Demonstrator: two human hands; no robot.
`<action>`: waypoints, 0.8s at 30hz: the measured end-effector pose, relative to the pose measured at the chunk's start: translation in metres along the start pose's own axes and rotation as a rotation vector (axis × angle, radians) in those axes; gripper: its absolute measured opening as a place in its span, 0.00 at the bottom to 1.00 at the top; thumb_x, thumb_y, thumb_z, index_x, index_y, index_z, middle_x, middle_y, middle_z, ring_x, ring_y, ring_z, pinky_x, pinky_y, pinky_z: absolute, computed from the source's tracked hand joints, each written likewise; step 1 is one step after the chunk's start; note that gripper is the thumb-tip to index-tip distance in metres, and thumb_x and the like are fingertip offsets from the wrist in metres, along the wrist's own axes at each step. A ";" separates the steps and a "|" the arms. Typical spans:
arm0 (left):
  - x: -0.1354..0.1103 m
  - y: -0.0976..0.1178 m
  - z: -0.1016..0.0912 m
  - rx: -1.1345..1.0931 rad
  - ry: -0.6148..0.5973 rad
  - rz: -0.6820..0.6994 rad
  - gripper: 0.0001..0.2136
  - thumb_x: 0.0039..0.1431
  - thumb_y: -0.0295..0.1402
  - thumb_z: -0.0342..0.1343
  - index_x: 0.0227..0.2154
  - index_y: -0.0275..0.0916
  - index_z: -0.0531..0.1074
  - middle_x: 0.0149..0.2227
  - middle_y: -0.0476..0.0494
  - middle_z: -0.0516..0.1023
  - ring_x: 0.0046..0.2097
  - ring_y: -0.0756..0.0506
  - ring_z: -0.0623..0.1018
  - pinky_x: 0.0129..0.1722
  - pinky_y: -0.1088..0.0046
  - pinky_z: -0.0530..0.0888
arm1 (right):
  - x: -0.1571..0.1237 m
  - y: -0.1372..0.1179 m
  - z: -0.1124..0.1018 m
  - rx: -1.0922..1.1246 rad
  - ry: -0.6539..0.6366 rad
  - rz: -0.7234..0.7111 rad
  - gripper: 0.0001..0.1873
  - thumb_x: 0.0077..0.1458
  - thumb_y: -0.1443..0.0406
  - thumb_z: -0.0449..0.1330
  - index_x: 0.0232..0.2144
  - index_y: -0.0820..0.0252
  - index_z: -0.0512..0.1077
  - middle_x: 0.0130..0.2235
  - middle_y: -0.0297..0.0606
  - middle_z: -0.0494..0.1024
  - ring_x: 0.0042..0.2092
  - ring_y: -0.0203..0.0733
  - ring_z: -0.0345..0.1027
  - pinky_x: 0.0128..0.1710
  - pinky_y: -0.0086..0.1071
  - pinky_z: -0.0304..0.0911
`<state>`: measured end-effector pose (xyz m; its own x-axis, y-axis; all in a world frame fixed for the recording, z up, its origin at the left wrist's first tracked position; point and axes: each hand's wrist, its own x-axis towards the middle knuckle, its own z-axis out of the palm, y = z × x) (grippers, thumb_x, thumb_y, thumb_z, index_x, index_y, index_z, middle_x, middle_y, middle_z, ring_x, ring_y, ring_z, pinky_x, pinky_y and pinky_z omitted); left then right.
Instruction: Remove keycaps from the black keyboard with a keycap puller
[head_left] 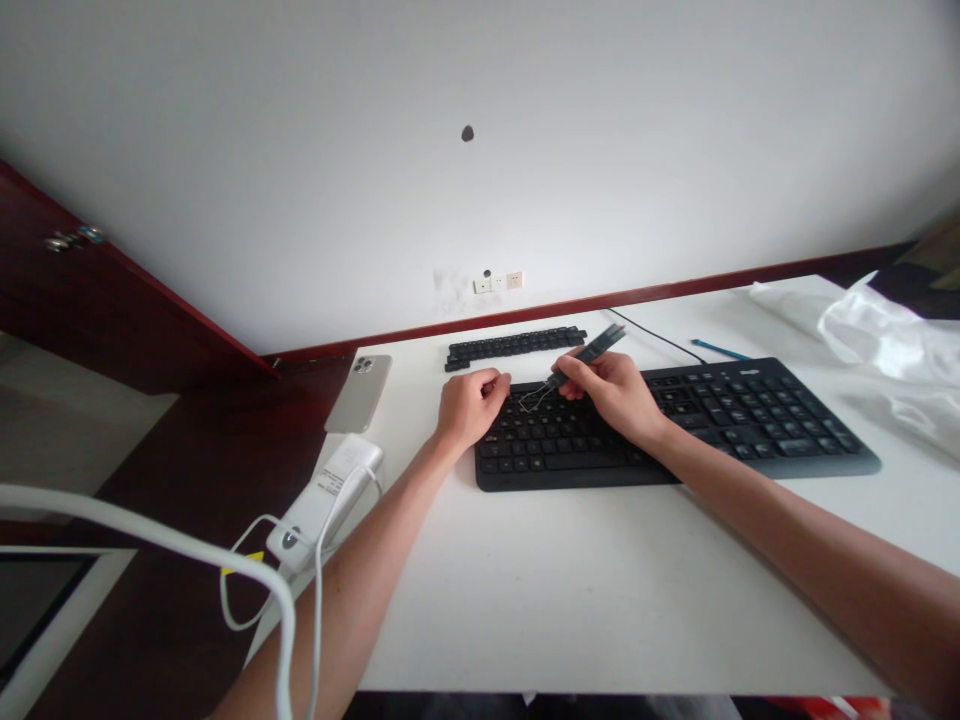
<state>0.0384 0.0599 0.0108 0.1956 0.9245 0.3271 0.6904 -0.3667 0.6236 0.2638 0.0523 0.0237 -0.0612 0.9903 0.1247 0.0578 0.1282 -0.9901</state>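
A black keyboard [562, 462] lies on the white table, tilted slightly in my view. My right hand [611, 390] is closed around a dark-handled wire keycap puller [600, 345], whose thin wire loops reach down over the keyboard's upper left keys. Beside them, at the keyboard's top left corner, my left hand [476, 403] is closed with thumb and fingertips together; whether anything is pinched there I cannot make out. Behind both hands, loose black keycaps [517, 345] stand lined up in rows. My right forearm crosses over part of the keyboard.
On the left of the white table [570, 590] lie a phone [360, 393] and a white power strip [330, 500] with a looping white cable [281, 590]. A blue stick-like tool [720, 349] and crumpled white plastic [885, 330] lie at the back right. A wall stands behind.
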 end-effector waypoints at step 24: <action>0.001 0.000 0.000 -0.003 -0.010 -0.003 0.20 0.70 0.42 0.51 0.23 0.40 0.75 0.22 0.49 0.75 0.27 0.48 0.71 0.32 0.70 0.61 | 0.000 -0.002 0.001 -0.006 0.005 0.002 0.29 0.52 0.41 0.69 0.32 0.62 0.77 0.24 0.39 0.78 0.27 0.40 0.71 0.29 0.33 0.68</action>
<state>0.0388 0.0605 0.0114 0.2003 0.9268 0.3178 0.6888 -0.3639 0.6270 0.2626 0.0520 0.0260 -0.0559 0.9908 0.1233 0.0639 0.1268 -0.9899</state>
